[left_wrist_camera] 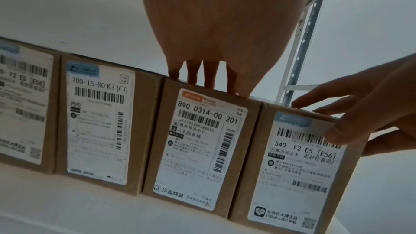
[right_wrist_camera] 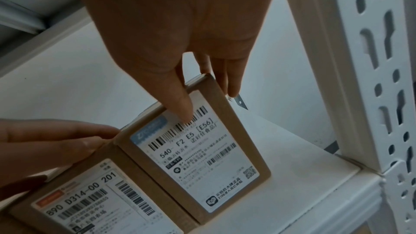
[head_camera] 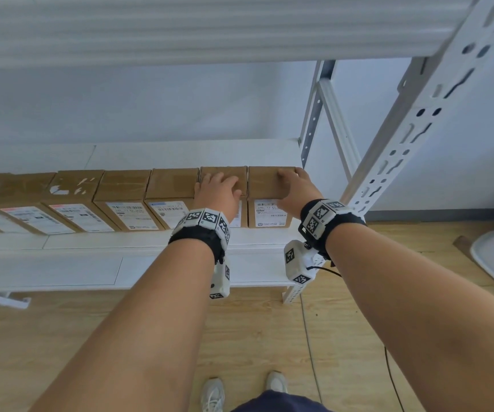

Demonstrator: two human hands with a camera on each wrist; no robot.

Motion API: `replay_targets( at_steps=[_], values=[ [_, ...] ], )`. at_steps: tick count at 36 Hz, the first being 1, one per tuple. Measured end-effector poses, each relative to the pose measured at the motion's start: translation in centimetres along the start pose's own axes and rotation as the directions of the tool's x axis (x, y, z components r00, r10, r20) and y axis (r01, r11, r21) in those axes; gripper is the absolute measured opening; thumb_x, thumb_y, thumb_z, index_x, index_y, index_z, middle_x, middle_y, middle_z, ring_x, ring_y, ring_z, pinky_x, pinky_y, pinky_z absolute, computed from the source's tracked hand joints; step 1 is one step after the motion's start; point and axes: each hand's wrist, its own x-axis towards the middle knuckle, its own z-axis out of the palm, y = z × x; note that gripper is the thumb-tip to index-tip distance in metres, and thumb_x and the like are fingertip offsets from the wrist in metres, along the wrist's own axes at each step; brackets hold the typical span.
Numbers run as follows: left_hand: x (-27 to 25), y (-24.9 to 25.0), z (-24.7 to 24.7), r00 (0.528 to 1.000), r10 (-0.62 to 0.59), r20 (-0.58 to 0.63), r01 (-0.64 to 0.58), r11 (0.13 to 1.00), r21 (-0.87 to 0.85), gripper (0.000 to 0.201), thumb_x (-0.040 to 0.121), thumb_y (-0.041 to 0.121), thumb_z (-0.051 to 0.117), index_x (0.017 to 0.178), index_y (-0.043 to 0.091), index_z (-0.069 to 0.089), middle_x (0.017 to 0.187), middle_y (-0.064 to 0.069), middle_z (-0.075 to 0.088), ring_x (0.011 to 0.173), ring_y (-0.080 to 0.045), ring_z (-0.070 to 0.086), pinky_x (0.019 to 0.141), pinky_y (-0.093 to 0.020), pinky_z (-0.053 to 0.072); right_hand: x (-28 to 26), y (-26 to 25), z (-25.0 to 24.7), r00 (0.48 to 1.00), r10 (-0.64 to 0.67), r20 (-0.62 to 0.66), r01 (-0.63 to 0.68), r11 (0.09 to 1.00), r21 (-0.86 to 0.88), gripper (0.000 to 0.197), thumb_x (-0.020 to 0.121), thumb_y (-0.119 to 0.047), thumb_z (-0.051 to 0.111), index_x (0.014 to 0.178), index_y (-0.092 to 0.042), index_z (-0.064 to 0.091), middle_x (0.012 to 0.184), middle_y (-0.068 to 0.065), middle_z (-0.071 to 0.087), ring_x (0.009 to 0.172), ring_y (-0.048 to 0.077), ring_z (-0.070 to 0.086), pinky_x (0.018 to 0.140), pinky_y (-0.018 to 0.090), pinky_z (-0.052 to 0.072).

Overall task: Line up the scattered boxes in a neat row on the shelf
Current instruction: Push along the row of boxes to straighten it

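Both forearms reach from the camera to the shelf (head_camera: 138,242), where the boxes stand side by side, labels forward, in a row running off to the left. The end box (head_camera: 270,195) sits at the row's right end, beside the upright (head_camera: 403,138); the second box (head_camera: 223,179) touches it on the left.

The step in hand looks like the last squaring-up: the row seems nearly done. From the left wrist view these two stand slightly forward of the boxes to their left, so the next move probably calls for a gentle, even push backward.

The right hand (head_camera: 297,188) clasps the end box: fingers over its top, thumb curled down on the front label. The left hand (head_camera: 221,190) lies flat on the second box, fingers straight, holding nothing.
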Motion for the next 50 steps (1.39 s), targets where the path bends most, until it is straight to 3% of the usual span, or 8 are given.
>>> replay_targets(
  at_steps=[2,4,7,11,17,30,40,50],
  values=[
    [0.1,-0.2,-0.1,1.000,0.004,0.022,-0.004,1.000,-0.013,0.042,0.101,0.032,0.037,0.143,0.025,0.041,0.155,-0.006,0.032,0.146,-0.030,0.020,0.119,-0.049,0.017,0.0,-0.1,0.0,1.000,0.004,0.010,-0.004,1.000,-0.003,0.076,0.079,-0.003,0.056,0.146,-0.030,0.030,0.158,-0.001,0.009,0.109,0.026,0.056,0.079,0.031,0.055],
    [0.1,-0.4,-0.1,0.999,0.009,0.037,-0.008,1.000,-0.025,0.044,0.102,0.031,0.036,0.145,0.025,0.038,0.157,-0.007,0.027,0.147,-0.030,0.016,0.120,-0.048,0.014,0.0,-0.4,0.2,1.000,0.023,0.003,-0.023,1.000,-0.016,0.077,0.079,-0.005,0.058,0.146,-0.030,0.030,0.159,0.004,0.005,0.126,0.031,0.046,0.093,0.038,0.052],
    [-0.1,-0.8,-0.3,1.000,-0.016,0.011,0.016,0.999,-0.040,0.047,0.102,0.029,0.035,0.148,0.022,0.032,0.159,-0.006,0.021,0.149,-0.026,0.011,0.120,-0.047,0.008,-0.1,-1.0,0.4,1.000,0.019,-0.023,-0.020,0.998,-0.064,0.080,0.077,-0.007,0.059,0.147,-0.027,0.027,0.159,0.007,0.007,0.142,0.031,0.022,0.112,0.045,0.034],
    [-0.6,-1.6,-1.0,0.997,-0.072,-0.039,0.070,0.997,-0.039,0.047,0.102,0.025,0.035,0.148,0.017,0.031,0.158,-0.006,0.023,0.148,-0.024,0.014,0.121,-0.046,0.012,-0.2,-2.1,0.5,0.998,-0.021,-0.053,0.014,0.992,-0.122,0.082,0.075,-0.009,0.060,0.148,-0.027,0.027,0.158,0.009,0.011,0.146,0.029,0.011,0.119,0.047,0.020],
    [-1.8,-4.3,-2.5,0.986,-0.134,-0.103,0.131,0.991,-0.036,0.051,0.096,0.011,0.042,0.146,0.013,0.034,0.154,-0.007,0.032,0.144,-0.025,0.025,0.119,-0.044,0.020,-0.7,-4.8,2.0,0.990,-0.134,-0.046,0.125,0.979,-0.159,0.073,0.080,-0.018,0.059,0.147,-0.027,0.030,0.159,0.009,0.014,0.148,0.029,0.008,0.121,0.045,0.013],
    [-3.2,-13.2,-4.8,0.978,-0.206,-0.019,0.206,0.976,0.062,0.076,0.089,0.013,0.056,0.153,0.017,0.016,0.161,-0.007,0.010,0.149,-0.028,0.008,0.121,-0.045,0.012,-1.1,-12.9,7.4,0.976,-0.211,0.047,0.217,0.958,-0.190,0.075,0.082,-0.014,0.056,0.150,-0.022,0.027,0.159,0.007,0.018,0.148,0.027,0.013,0.119,0.042,0.018],
    [-1.7,-17.9,-4.9,0.994,0.008,0.109,-0.022,0.991,0.128,0.096,0.085,0.045,0.064,0.154,0.027,0.000,0.162,-0.005,-0.004,0.150,-0.028,-0.003,0.120,-0.051,0.004,-0.4,-15.9,12.6,0.995,-0.053,-0.085,0.027,0.960,-0.277,0.090,0.079,-0.013,0.060,0.154,-0.019,0.009,0.160,0.011,0.009,0.149,0.030,0.002,0.121,0.047,0.003],
    [-0.5,-18.4,-3.2,0.988,0.108,0.114,-0.123,0.984,0.132,0.078,0.096,0.037,0.048,0.154,0.028,-0.004,0.162,-0.004,-0.010,0.149,-0.029,-0.011,0.119,-0.052,-0.006,0.4,-15.6,13.8,0.981,-0.033,-0.189,-0.020,0.961,-0.274,0.076,0.081,-0.022,0.059,0.149,-0.020,0.025,0.156,0.007,0.021,0.147,0.027,0.013,0.122,0.045,0.006]
  ],
)
